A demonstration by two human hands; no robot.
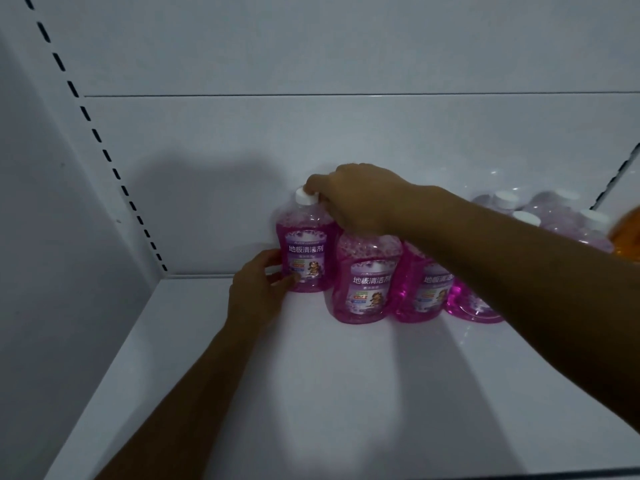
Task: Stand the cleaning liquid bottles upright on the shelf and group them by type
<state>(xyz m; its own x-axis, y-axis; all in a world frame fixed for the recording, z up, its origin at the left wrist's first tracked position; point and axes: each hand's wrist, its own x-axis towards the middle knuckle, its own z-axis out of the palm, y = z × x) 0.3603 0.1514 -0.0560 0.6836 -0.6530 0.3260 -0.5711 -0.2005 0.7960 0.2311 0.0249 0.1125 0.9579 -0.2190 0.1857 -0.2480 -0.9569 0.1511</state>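
Observation:
Several purple floor-cleaner bottles with white caps stand upright on the white shelf (311, 375). The leftmost purple bottle (306, 251) stands at the back near the wall. My right hand (353, 199) pinches its white cap (304, 196) from above. My left hand (258, 289) grips its lower left side, thumb across the label's corner. A second purple bottle (367, 282) stands in front and to the right, a third (424, 292) beside it. My right forearm hides their tops. A fourth (471, 306) is half hidden under my arm.
Paler lilac bottles with white caps (554, 216) crowd the back right of the shelf. An orange bottle (627, 237) shows at the right edge. A slotted upright (104, 150) runs down the left corner. The shelf's front half is bare.

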